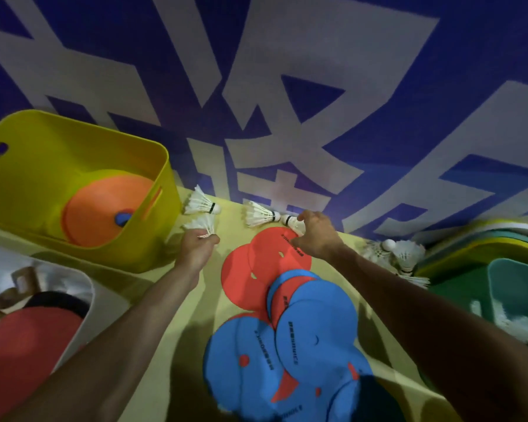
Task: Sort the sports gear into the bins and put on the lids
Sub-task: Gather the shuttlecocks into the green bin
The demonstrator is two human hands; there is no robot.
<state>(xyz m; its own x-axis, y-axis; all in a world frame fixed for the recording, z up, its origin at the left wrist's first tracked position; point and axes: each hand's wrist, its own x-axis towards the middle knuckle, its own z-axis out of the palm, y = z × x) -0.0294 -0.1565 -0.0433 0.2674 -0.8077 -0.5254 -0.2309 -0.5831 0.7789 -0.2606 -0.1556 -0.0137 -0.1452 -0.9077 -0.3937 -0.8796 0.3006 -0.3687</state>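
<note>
The left hand (198, 248) is closed in a fist round a birdie (203, 224); only the white feathers stick out on top. The right hand (317, 236) is curled down, and its fingers pinch a second birdie (293, 223) that lies on the table (208, 295). Two more birdies lie loose near the wall (378, 86), one (202, 205) just by the yellow bin (153, 239) and one (258, 215) tip to tip with the pinched one.

Right under the hands are flat red discs (256, 269). Blue discs (314, 339) lie on top of them, nearer the person. The yellow bin, on the left, has orange discs (104, 208) in it. A white bin (89, 289) below it has something red (28, 345) inside. On the right is a heap of birdies (400, 254), touching a green bin (457, 287) with white things in it. A stack of lids (500, 236) sits behind that bin.

The discs have small dark print, too blurry to read. The blue wall has huge white signs, cut off by the edges.
</note>
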